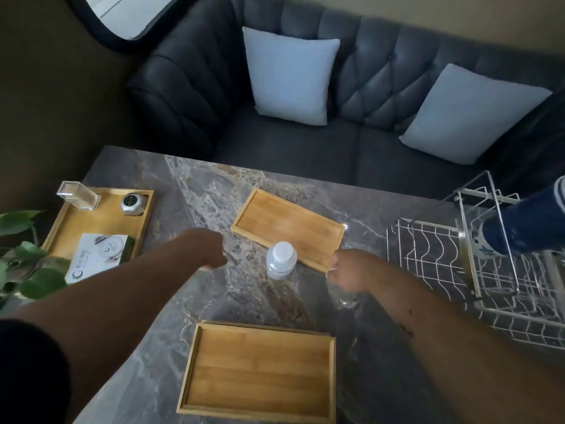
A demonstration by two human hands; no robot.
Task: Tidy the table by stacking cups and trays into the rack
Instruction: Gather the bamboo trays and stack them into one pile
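Two empty wooden trays lie on the marble table (159,301): a far tray (287,228), turned at an angle, and a near tray (260,371) by the front edge. My right hand (347,270) pinches the far tray's near-right corner with curled fingers. My left hand (211,249) hovers left of that tray, its fingers curled with nothing visible in them. The white wire rack (434,258) stands at the table's right side. Blue patterned cups (516,228), stacked and lying on their side, sit in the rack's raised section.
A small clear bottle with a white cap (281,260) stands between my hands, touching the far tray's near edge. A third wooden tray (76,221) at the left holds a clear box, a small jar and a card. A plant (18,255) overhangs the left edge. A sofa lies behind.
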